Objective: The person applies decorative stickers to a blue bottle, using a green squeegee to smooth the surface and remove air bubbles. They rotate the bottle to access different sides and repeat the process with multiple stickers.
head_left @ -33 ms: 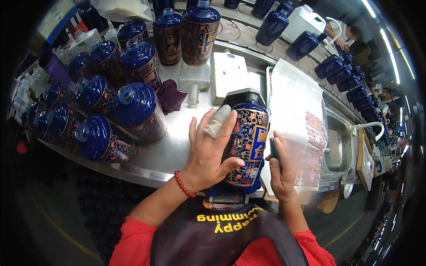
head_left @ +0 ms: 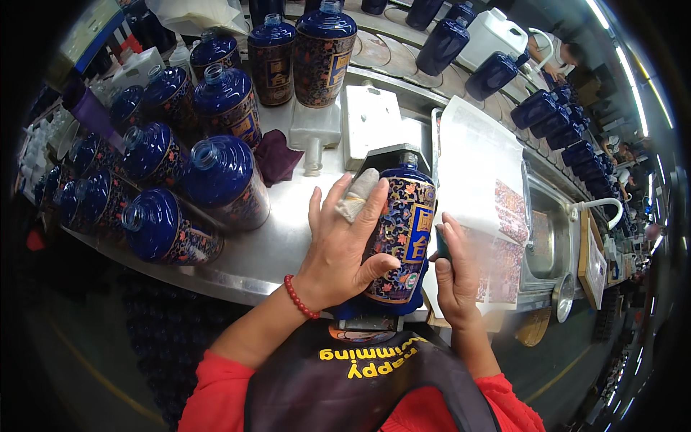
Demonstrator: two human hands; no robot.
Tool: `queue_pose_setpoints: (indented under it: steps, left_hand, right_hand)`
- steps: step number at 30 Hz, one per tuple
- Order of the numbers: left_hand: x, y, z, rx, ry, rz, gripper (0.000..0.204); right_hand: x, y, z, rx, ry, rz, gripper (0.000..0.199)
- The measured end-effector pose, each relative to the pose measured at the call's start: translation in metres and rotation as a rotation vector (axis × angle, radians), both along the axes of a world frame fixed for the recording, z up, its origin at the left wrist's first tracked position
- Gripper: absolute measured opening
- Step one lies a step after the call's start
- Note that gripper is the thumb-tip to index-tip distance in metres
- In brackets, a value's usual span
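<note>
"Where's the bottle?"
"Between the hands, near the counter's edge."
"Fingers?"
"Left hand: spread against it. Right hand: bent beside it; whether clamped on anything, I can't tell."

The bottle lay just left of the paper, glossy blue in a flowered wrap, gold-marked panel facing up, neck uncapped. I could just make out a dark green piece, mostly hidden, by the paper's left edge.
</note>
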State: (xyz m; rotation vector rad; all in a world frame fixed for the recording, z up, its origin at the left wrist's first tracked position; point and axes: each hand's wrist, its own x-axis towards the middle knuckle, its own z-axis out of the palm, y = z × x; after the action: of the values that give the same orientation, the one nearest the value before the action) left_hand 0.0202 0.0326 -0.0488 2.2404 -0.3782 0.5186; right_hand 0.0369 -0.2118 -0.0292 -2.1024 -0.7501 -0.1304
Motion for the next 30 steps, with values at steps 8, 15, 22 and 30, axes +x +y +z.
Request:
queue_pose_setpoints:
  steps: [8,15,22,30]
  left_hand:
    - [0.012,-0.001,-0.002,-0.102,0.058,0.034,0.095]
    - [0.013,-0.001,-0.003,-0.078,0.074,0.03,0.094]
    - [0.002,-0.003,-0.009,-0.057,0.07,-0.022,0.094]
    - [-0.03,-0.003,-0.015,0.05,0.021,0.01,0.093]
  right_hand:
    - [0.0,0.007,0.003,-0.137,-0.029,0.034,0.05]
    - [0.0,0.009,0.002,-0.121,-0.032,0.051,0.052]
    - [0.0,0.009,0.001,-0.131,-0.041,0.056,0.052]
    - [-0.001,0.008,0.001,-0.141,-0.026,0.052,0.054]
